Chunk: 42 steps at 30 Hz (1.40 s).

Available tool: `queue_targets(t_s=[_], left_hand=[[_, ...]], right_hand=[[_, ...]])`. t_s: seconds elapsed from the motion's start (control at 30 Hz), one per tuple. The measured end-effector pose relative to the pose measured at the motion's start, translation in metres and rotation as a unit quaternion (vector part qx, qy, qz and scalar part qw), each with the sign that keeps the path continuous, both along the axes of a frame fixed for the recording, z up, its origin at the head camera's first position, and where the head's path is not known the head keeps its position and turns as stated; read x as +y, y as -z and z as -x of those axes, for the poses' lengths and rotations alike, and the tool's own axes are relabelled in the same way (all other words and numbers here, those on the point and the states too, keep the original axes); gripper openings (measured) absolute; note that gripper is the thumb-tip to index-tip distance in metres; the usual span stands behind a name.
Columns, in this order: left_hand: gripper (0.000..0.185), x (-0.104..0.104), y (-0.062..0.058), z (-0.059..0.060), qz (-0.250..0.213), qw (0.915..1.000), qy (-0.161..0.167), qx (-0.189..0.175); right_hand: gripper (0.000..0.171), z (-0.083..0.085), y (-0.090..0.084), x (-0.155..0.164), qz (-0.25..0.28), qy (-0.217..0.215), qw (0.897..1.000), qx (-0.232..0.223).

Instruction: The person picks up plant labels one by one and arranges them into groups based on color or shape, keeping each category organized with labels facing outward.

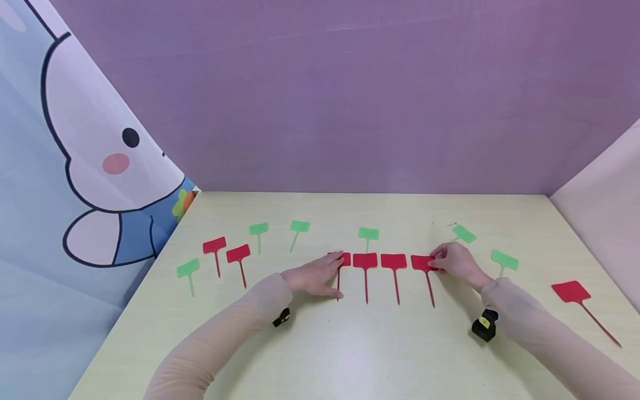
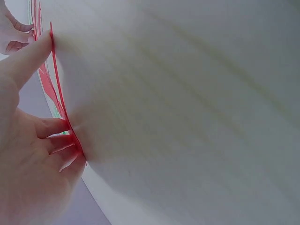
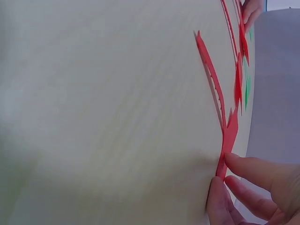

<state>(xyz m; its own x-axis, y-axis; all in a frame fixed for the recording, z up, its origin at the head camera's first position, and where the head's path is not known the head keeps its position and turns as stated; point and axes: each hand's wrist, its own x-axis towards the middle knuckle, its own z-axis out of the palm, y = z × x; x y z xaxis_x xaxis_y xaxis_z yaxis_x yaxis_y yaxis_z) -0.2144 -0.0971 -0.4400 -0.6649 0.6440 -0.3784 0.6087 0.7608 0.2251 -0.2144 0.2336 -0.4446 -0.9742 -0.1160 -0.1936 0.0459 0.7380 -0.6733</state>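
My left hand (image 1: 315, 276) rests on a red T-shaped plant label (image 1: 346, 259), fingertips over its head and thumb by the stem's lower end. In the left wrist view the fingers of the left hand (image 2: 42, 140) are fairly straight along this label (image 2: 58, 77). At the right end of the same row, my right hand (image 1: 457, 260) pinches the edge of another red plant label (image 1: 421, 263). The right wrist view has thumb and fingers on the head of that label (image 3: 229, 136). Between the hands lie two more red labels, one (image 1: 365, 261) left of the other (image 1: 393, 261).
Green plant labels lie behind the row, one at centre (image 1: 368, 233) and one at right (image 1: 505, 260). Two red labels (image 1: 214, 244) lie to the left among green ones (image 1: 188, 268). A lone red label (image 1: 571, 291) lies far right. A purple cloth (image 1: 370, 111) backs the table (image 1: 350, 355).
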Motion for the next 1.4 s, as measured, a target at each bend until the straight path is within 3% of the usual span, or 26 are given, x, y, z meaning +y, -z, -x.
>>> queue_targets(t_s=[0.4,0.73,1.4], left_hand=[[0.087,0.0,-0.002,0.0,0.001,1.0,-0.003,-0.001],[0.087,0.001,-0.002,0.0,0.005,0.9999,-0.014,-0.009],[0.085,0.001,-0.004,-0.003,0.003,1.0,-0.004,0.001]], right_hand=[[0.028,-0.009,-0.012,0.007,0.02,-0.002,1.0,0.002],[0.03,-0.02,-0.021,0.017,0.032,-0.028,0.999,0.035],[0.027,-0.042,-0.035,0.051,-0.004,-0.049,0.995,0.088]])
